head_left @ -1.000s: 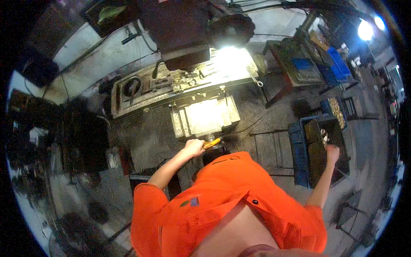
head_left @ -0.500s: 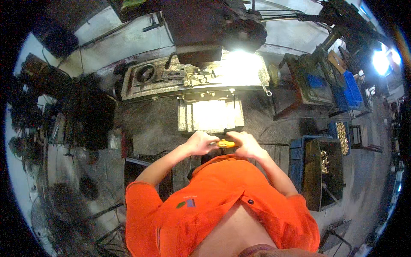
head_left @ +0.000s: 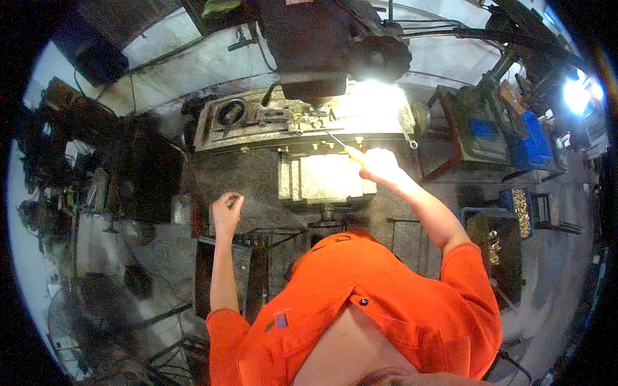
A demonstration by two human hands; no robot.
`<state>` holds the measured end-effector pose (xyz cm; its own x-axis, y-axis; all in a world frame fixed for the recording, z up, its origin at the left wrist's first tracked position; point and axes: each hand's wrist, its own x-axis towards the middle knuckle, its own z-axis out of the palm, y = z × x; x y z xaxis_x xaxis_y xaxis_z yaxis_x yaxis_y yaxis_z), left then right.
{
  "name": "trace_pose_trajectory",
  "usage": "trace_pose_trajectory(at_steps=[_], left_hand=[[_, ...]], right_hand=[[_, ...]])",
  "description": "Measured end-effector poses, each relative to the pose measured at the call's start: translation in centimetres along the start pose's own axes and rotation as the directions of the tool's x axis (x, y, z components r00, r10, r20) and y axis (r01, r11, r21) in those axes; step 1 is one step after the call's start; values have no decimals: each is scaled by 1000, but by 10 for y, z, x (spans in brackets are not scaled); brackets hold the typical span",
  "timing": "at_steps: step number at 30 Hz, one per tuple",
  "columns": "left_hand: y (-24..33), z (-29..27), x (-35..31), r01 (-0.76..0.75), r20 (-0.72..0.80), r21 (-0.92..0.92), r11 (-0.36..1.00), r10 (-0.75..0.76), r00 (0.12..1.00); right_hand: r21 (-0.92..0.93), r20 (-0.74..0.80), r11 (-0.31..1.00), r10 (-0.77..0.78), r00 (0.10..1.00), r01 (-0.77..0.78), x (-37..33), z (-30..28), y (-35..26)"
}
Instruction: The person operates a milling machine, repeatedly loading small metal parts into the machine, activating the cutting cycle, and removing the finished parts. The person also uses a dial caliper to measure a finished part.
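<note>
Shows yellow on tool handle (head_left: 354, 156), w/ thin greyish shaft. Wears bright orange on shirt (head_left: 386, 289), incl. dk btn (head_left: 364, 302) & sm. blue/green logo (head_left: 281, 320). Goes mottled grey on machine table (head_left: 273, 128), blown-out white twd R; pale w/ dk stripes on ridged block (head_left: 290, 180). Runs dk brown-blk on machine head (head_left: 306, 55). Adds blue on bin (head_left: 535, 138), brassy gold on sm. parts (head_left: 521, 213), lt green on item up top (head_left: 221, 8), off-white on wall (head_left: 159, 40).

pale wall (head_left: 174, 80), grey floor (head_left: 557, 276), bright lamp (head_left: 575, 96)
</note>
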<state>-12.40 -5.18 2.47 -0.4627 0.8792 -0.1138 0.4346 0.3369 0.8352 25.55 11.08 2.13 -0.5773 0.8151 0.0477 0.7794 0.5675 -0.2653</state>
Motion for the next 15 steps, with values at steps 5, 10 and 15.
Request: trace_pose_trajectory(at_steps=[5, 10, 15], left_hand=[[-27, 3, -13, 34, 13, -236, 971, -32, 999], [-34, 22, -17, 55, 108, -234, 971, -30, 994], [-63, 34, -8, 12, 271, -159, 987, 32, 962]], right_hand=[[-27, 206, 977, 211, 956, -210, 55, 15, -13], [-31, -47, 997, 64, 997, -66, 60, -1, -22], [42, -37, 985, 166, 985, -165, 70, 33, 13]])
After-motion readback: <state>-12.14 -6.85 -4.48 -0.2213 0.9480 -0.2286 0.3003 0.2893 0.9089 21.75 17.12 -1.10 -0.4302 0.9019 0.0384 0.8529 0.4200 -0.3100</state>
